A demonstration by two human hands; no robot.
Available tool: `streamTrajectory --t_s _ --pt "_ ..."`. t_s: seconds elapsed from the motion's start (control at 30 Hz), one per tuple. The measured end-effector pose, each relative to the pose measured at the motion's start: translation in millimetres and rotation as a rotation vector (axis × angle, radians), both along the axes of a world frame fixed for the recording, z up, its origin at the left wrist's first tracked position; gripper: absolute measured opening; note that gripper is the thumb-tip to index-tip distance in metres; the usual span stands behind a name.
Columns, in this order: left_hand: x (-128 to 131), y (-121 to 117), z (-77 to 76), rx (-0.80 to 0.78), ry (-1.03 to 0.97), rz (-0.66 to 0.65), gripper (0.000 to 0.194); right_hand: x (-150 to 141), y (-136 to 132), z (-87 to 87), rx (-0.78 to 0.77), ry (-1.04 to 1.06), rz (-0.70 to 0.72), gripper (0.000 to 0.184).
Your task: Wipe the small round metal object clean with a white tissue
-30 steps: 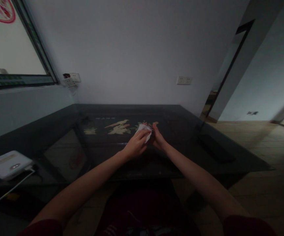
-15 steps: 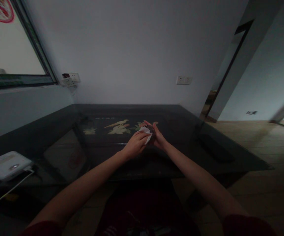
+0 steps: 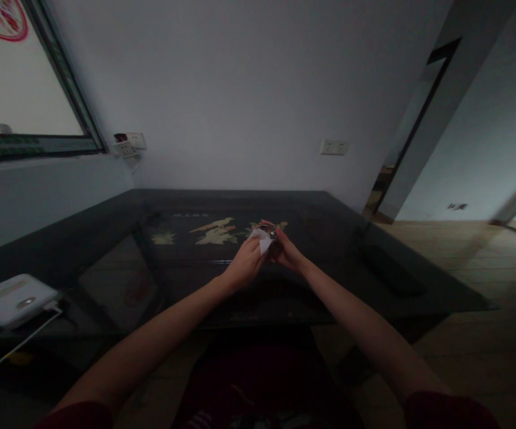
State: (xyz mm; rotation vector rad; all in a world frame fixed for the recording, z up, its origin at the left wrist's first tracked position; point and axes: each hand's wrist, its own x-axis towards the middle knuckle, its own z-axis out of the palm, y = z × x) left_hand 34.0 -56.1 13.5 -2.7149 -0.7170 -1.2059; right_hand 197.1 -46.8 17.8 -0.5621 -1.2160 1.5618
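Above the dark glass-topped table, both hands meet near the middle of the view. My left hand (image 3: 246, 261) is closed on a white tissue (image 3: 264, 239), which lies against a small shiny object (image 3: 270, 230). That object looks dark and glassy; its kind is too small and dim to make out. My right hand (image 3: 288, 251) grips it from the right side, thumb on the near edge and fingers behind. Part of the object is covered by the tissue and fingers.
The table (image 3: 186, 292) shows a bird-and-flower picture (image 3: 215, 232) under its glass. A white box-shaped device (image 3: 14, 300) with a plugged-in cable stands at the left. A dark flat object (image 3: 392, 269) lies at the right. Behind is a wall with sockets (image 3: 333, 146).
The left fingers and tissue have shifted slightly on the shiny object, and more of its top shows now. The right fingers have curled in closer around it.
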Motion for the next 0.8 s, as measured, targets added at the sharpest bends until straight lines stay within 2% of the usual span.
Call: streamTrajectory --t_s 0.17,0.3,0.53,0.8 --pt "-2 -7 2.8 -0.119 0.007 -0.008 0.028 -2 6 -4.9 -0.047 -0.031 -0.150 0.049" --pt "-5 -6 2.9 -0.093 0.061 -0.100 0.027 0 11 -9.9 -0.160 -0.048 -0.182 0.053" --pt "-4 5 -5.0 -0.031 0.040 -0.095 0.031 -6 6 -12.2 -0.044 -0.047 -0.120 0.048" --pt "2 -7 -2.3 -0.096 0.064 -0.035 0.024 -3 15 -24.3 -0.014 -0.050 -0.152 0.044"
